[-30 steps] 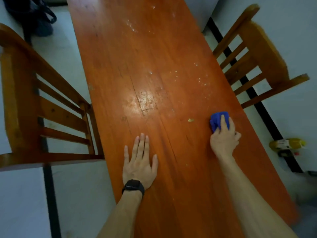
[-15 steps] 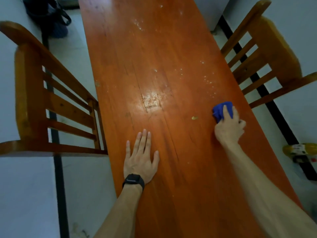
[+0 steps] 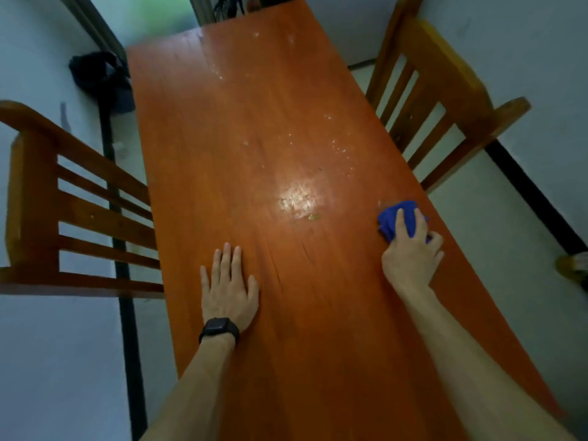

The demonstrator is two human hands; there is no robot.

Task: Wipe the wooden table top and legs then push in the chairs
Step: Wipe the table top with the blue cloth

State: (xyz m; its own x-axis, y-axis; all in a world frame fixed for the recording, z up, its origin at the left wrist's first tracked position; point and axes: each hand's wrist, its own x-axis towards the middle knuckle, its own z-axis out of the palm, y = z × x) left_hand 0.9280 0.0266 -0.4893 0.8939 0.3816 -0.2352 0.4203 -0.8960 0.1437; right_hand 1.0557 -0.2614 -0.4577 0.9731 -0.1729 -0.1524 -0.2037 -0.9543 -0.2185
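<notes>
Two chairs [image 3: 82, 205] flank the speckled table [image 3: 254, 122]; left hand [image 3: 227, 289] flat, right hand [image 3: 410, 259] seemingly clutching blue cloth [image 3: 389, 218].

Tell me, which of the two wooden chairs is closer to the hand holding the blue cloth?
The slatted wooden chair on the right; the right hand with the blue cloth works beside it.

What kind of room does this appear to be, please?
Probably a home dining area: a long reddish-brown wooden table has slatted wooden chairs on its left and right, standing on a pale tiled floor.
</notes>
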